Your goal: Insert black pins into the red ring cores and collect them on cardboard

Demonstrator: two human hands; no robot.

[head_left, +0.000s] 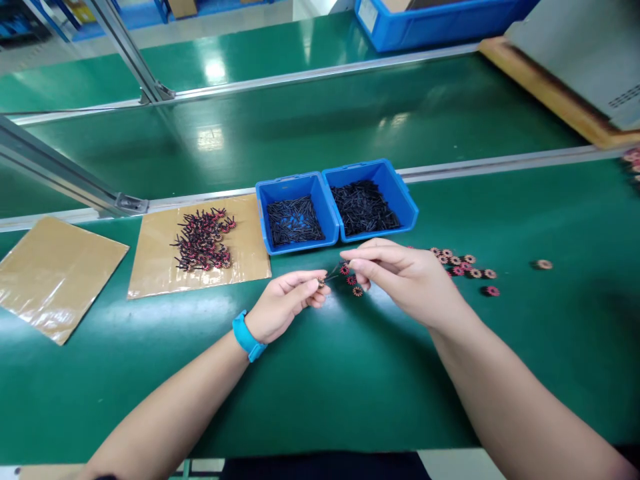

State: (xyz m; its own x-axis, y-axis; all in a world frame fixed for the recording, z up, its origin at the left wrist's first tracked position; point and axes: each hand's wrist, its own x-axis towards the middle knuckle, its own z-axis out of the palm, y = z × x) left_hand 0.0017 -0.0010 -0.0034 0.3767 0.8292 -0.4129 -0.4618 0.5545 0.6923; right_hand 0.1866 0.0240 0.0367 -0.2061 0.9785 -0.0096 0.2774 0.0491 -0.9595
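Note:
My left hand (pixel 293 299), with a turquoise band at the wrist, pinches a small copper-coloured ring coil (pixel 321 283) between thumb and fingertips. Thin wire leads (pixel 332 274) stick out of the coil toward my right hand. My right hand (pixel 395 270) is closed in a pinch at the tips of these leads, on what looks like a thin black tube (pixel 344 262), mostly covered by the fingers. Just behind and between the hands, a few red and copper ring coils (pixel 357 291) lie on the green bench. Several more ring coils (pixel 474 273) lie beyond my right wrist.
Two blue bins (pixel 331 235) of short black tubes stand side by side beyond my hands. Left of them, a brown wrapped sheet (pixel 245 263) carries a pile of black-legged coils (pixel 205 243). Another brown sheet (pixel 55 273) lies far left. A metal rail (pixel 450 168) runs behind.

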